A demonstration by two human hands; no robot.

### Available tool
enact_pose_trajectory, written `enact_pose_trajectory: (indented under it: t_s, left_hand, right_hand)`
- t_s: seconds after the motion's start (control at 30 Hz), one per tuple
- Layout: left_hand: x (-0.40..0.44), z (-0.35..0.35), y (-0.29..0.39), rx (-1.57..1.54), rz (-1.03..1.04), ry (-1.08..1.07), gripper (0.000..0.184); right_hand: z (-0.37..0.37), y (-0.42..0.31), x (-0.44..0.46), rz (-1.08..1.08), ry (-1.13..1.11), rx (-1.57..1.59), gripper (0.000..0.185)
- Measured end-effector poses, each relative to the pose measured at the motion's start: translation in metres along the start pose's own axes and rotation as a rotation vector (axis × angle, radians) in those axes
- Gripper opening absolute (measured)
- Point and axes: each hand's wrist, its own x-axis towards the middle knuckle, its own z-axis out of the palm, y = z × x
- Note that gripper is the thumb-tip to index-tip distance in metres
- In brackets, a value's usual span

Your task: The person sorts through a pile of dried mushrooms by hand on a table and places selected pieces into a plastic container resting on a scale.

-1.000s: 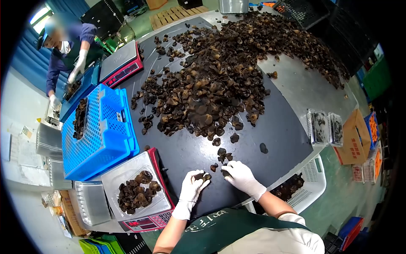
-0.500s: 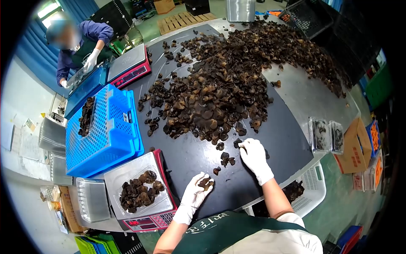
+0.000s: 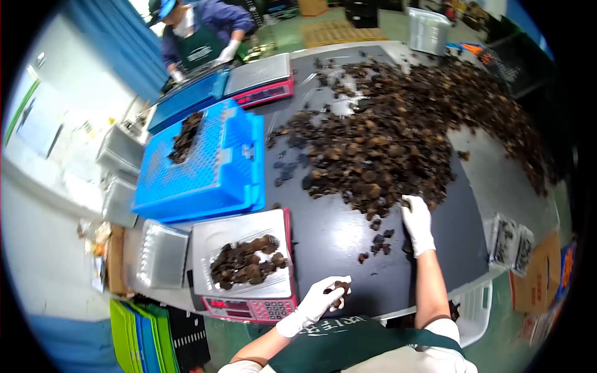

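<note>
In my left hand (image 3: 316, 306), low beside the scale and near my apron, the gloved fingers are closed round a dark brown wood ear mushroom (image 3: 339, 291). My right hand (image 3: 418, 224), also gloved, reaches to the near edge of a wide wood ear pile (image 3: 373, 146), fingers and thumb apart at the mushrooms. Whether its fingertips touch a piece I cannot tell. Several loose wood ear pieces (image 3: 380, 242) lie on the dark mat to its left. A clear tray of wood ears (image 3: 249, 262) rests on the red-sided scale (image 3: 205, 242) to the left of my left hand.
An upturned blue crate (image 3: 186, 193) with a tray of wood ears stands behind the scale. Stacked clear trays (image 3: 163, 255) sit at the left. A co-worker (image 3: 205, 37) stands at the far left by another scale (image 3: 260, 74). A white basket (image 3: 476, 317) is below the table's right edge.
The view has swung, shifting the table rightward in frame. My right hand has moved forward to the pile's edge. My left hand, still holding a piece, is closer to my body.
</note>
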Motion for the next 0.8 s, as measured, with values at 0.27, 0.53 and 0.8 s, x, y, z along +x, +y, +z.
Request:
enact_pose_trajectory:
  t_s: [0.27,0.53,0.8]
  left_hand:
    - [-0.073,-0.109,0.060,0.753,0.769,1.111,0.024]
    - [-0.061,-0.144,0.040,1.431,0.617,0.901,0.049]
    - [-0.079,-0.142,0.044,1.359,0.662,0.983,0.042]
  right_hand:
    - [-0.009,-0.115,-0.011,-0.022,-0.129,0.435,0.019]
    - [0.022,-0.293,-0.044,-0.742,-0.341,0.521,0.024]
    - [0.037,-0.253,-0.009,-0.599,-0.264,0.463,0.023]
